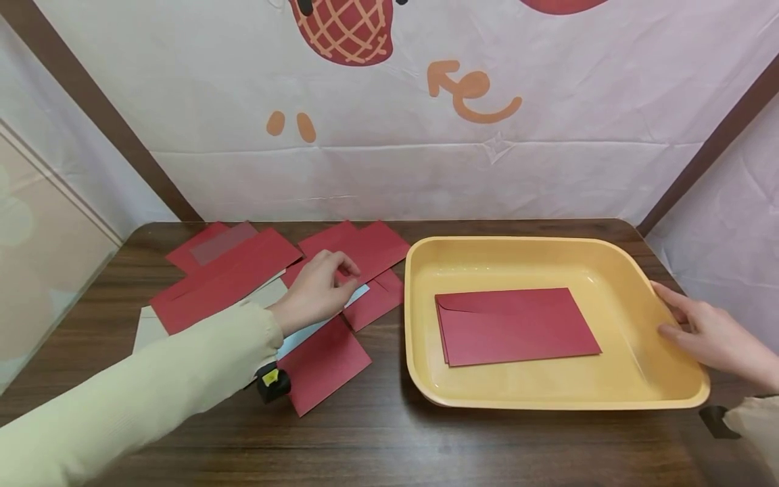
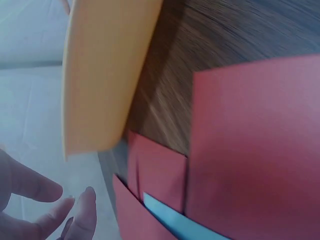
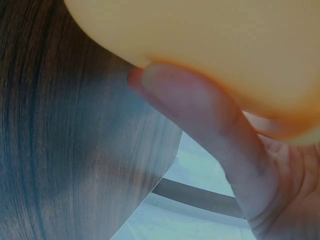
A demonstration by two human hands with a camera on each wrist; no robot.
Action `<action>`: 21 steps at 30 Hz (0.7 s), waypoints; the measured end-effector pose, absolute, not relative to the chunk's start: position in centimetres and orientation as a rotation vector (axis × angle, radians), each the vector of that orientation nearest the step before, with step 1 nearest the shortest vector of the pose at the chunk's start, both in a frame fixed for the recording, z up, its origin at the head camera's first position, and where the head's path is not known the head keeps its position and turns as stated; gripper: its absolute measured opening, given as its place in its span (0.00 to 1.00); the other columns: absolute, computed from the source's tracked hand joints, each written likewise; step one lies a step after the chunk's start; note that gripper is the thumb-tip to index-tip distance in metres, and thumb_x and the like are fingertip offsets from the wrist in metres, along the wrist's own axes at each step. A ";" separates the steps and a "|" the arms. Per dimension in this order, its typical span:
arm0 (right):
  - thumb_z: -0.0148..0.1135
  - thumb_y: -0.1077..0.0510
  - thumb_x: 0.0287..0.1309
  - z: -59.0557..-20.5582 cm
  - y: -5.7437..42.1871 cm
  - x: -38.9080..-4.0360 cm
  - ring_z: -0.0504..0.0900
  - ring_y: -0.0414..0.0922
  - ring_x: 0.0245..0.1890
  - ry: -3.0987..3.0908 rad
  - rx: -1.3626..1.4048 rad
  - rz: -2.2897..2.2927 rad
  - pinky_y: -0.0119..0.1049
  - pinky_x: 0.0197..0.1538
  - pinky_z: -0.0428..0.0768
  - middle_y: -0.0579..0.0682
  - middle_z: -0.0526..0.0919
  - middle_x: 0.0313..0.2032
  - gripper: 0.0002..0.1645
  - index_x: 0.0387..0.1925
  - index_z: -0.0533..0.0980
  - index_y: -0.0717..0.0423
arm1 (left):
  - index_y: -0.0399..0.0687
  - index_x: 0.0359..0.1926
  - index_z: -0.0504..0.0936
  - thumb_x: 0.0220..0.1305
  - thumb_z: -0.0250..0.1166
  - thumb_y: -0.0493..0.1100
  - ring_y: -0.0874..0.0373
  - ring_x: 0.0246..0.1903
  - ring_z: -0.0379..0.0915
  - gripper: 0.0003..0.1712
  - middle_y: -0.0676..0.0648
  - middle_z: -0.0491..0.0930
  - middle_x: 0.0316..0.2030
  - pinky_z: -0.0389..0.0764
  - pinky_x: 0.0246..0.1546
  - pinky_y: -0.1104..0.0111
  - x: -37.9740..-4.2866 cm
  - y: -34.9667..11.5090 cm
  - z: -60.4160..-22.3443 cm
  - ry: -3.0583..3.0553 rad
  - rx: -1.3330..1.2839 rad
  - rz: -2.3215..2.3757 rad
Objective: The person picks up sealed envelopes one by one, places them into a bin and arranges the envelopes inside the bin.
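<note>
My left hand (image 1: pixel 319 287) hovers above a spread of red envelopes (image 1: pixel 225 276). Its fingers are loosely bent and nothing is between thumb and fingertips; the left wrist view also shows the fingers (image 2: pixel 86 215) holding nothing. At the right, my right hand (image 1: pixel 715 335) grips the rim of a yellow plastic tray (image 1: pixel 623 331), and the right wrist view shows the thumb (image 3: pixel 195 100) against it. Inside the tray lie red envelopes (image 1: pixel 520 328), closely stacked, with the flap line facing up on the top one.
Pale envelopes (image 1: pixel 149 329) and a light blue piece (image 1: pixel 301 336) show among the red ones on the left of the dark wooden table (image 1: pixel 377 439). A red envelope (image 1: pixel 328 365) lies nearest the front. Behind the table hangs a printed white cloth (image 1: pixel 389 176).
</note>
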State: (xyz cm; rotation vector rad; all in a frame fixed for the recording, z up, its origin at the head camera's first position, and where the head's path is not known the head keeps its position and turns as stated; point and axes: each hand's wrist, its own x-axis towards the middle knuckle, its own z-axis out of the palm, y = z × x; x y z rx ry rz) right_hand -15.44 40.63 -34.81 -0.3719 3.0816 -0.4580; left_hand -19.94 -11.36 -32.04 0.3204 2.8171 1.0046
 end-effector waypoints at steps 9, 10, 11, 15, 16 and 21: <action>0.58 0.70 0.55 -35.1 40.8 -15.6 0.66 0.29 0.16 3.075 -0.362 -0.460 0.30 0.21 0.67 0.50 0.78 0.24 0.37 0.63 0.54 0.82 | 0.35 0.48 0.74 0.65 0.57 0.39 0.49 0.39 0.73 0.14 0.36 0.68 0.49 0.75 0.32 0.65 -19.0 -15.1 -33.0 2.828 0.319 0.997; 0.58 0.70 0.55 -35.2 40.8 -15.6 0.65 0.29 0.16 3.084 -0.367 -0.455 0.29 0.21 0.67 0.49 0.77 0.23 0.37 0.63 0.55 0.82 | 0.35 0.48 0.74 0.65 0.57 0.39 0.49 0.40 0.74 0.14 0.35 0.68 0.49 0.75 0.32 0.66 -18.9 -15.5 -33.1 2.820 0.312 1.003; 0.58 0.70 0.55 -35.3 40.8 -15.6 0.65 0.29 0.16 3.091 -0.372 -0.454 0.29 0.20 0.67 0.47 0.76 0.23 0.37 0.63 0.55 0.82 | 0.34 0.48 0.73 0.66 0.57 0.40 0.49 0.40 0.74 0.14 0.35 0.68 0.49 0.75 0.32 0.66 -18.8 -15.9 -33.2 2.818 0.307 1.002; 0.58 0.70 0.55 -35.5 40.9 -15.6 0.64 0.29 0.16 3.099 -0.382 -0.470 0.29 0.20 0.66 0.46 0.75 0.23 0.37 0.63 0.55 0.81 | 0.34 0.48 0.74 0.65 0.58 0.40 0.49 0.40 0.74 0.14 0.35 0.68 0.49 0.74 0.31 0.67 -18.5 -17.0 -33.8 2.848 0.301 0.982; 0.58 0.70 0.54 -35.5 41.0 -15.6 0.64 0.29 0.16 3.103 -0.387 -0.472 0.29 0.20 0.66 0.46 0.75 0.23 0.37 0.63 0.55 0.81 | 0.34 0.48 0.74 0.65 0.59 0.39 0.49 0.39 0.73 0.14 0.35 0.68 0.49 0.74 0.30 0.67 -18.5 -17.2 -34.0 2.866 0.312 0.973; 0.59 0.70 0.54 -35.5 41.0 -15.6 0.64 0.28 0.16 3.112 -0.399 -0.458 0.29 0.20 0.65 0.46 0.74 0.23 0.37 0.63 0.56 0.81 | 0.34 0.46 0.74 0.63 0.61 0.39 0.53 0.35 0.70 0.14 0.35 0.69 0.47 0.72 0.29 0.66 -18.5 -17.9 -34.8 2.940 0.377 0.915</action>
